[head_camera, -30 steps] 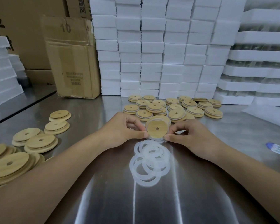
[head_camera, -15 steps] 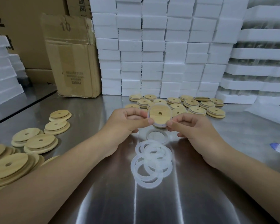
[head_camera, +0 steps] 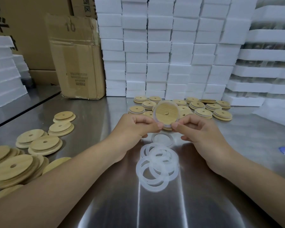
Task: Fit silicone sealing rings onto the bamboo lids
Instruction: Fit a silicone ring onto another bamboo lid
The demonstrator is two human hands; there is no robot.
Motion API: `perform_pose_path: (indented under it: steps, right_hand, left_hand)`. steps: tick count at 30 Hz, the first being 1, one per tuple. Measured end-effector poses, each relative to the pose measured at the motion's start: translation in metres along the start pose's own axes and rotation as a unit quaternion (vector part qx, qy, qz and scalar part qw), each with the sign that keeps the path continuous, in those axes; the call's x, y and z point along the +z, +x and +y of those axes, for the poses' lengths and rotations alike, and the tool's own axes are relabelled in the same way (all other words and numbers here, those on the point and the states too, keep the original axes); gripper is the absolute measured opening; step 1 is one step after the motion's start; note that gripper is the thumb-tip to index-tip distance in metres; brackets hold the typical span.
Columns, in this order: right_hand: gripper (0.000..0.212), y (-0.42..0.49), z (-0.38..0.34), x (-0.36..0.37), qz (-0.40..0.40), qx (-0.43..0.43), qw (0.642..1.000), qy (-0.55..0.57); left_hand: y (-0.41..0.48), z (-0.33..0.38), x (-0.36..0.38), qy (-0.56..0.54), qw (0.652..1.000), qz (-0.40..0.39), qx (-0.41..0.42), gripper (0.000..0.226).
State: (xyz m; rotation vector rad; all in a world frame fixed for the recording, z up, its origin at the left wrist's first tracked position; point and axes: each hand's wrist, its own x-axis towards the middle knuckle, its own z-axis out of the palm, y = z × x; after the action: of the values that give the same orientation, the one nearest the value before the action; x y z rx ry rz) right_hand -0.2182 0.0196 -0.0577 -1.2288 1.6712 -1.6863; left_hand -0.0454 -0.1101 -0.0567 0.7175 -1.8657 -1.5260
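Bare lids (head_camera: 13, 165) lie in piles at the left of the counter (head_camera: 105, 203). The left hand (head_camera: 135, 127) has a pinch grip on the low edge of a lid (head_camera: 166, 112), up in the air. A ring (head_camera: 153, 111) sits round it. Loose rings (head_camera: 156, 168) lie below. The right hand (head_camera: 202, 135) pinches the lid too.

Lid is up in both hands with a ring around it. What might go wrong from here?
1. The left hand and right hand pinch the bamboo lid only at its lower edge, so it may slip and fall onto the loose rings below.
2. The silicone ring shows wide around the top rim; it may be unevenly seated and roll off.
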Motion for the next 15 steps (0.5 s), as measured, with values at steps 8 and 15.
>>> perform_pose_path:
  steps: [8, 15]
  right_hand:
    - [0.024, 0.0017, -0.0002, 0.0008, 0.000, 0.025, 0.999, 0.037]
    - [0.025, 0.0015, 0.0000, -0.0009, -0.046, 0.043, 0.997, 0.037]
  left_hand:
    - [0.0020, -0.0011, 0.0007, 0.010, 0.999, -0.013, 0.036, 0.011]
    - [-0.0007, 0.0001, 0.0013, 0.037, 0.997, -0.058, 0.020, 0.016]
